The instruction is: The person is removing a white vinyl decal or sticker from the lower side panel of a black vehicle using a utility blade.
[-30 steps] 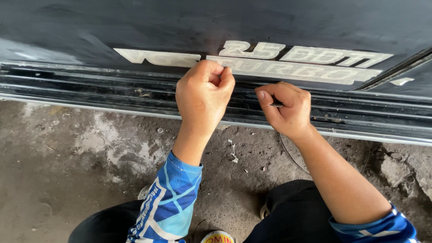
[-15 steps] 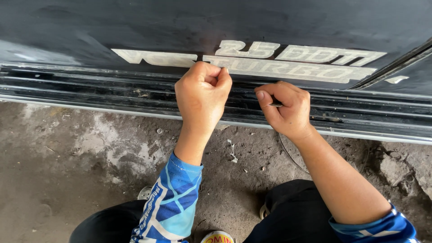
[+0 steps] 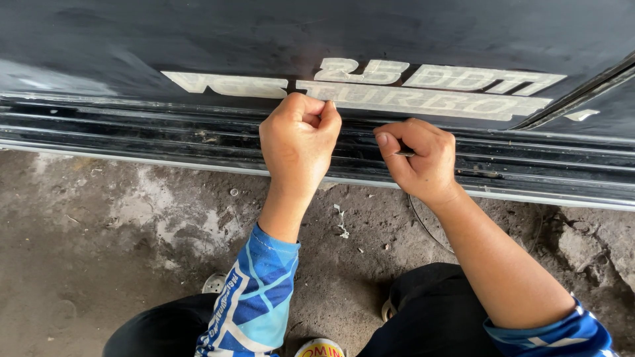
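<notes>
**Fingers pinched at a pale decal on a dark body panel**

Fingers (image 3: 317, 119) of the left hand (image 3: 299, 142) are curled together, thumb and forefinger pressed at the lower edge of the pale decal (image 3: 370, 92), which is stuck low on the dark vehicle panel (image 3: 198, 33). A thin, dark, blade-like tool (image 3: 405, 153) is clamped in the closed right hand (image 3: 420, 158), just beside the left, over the ribbed sill trim (image 3: 132, 135). Stained concrete floor (image 3: 99, 225) lies below.

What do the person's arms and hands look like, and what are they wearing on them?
Both hands are bare, no gloves: the left hand and the right hand. Neither wears a ring or watch that shows. The forearms are bare too, because the sleeves are pushed up. The left sleeve is blue with light blue and white stripes and shapes. The right sleeve is the same blue pattern.
</notes>
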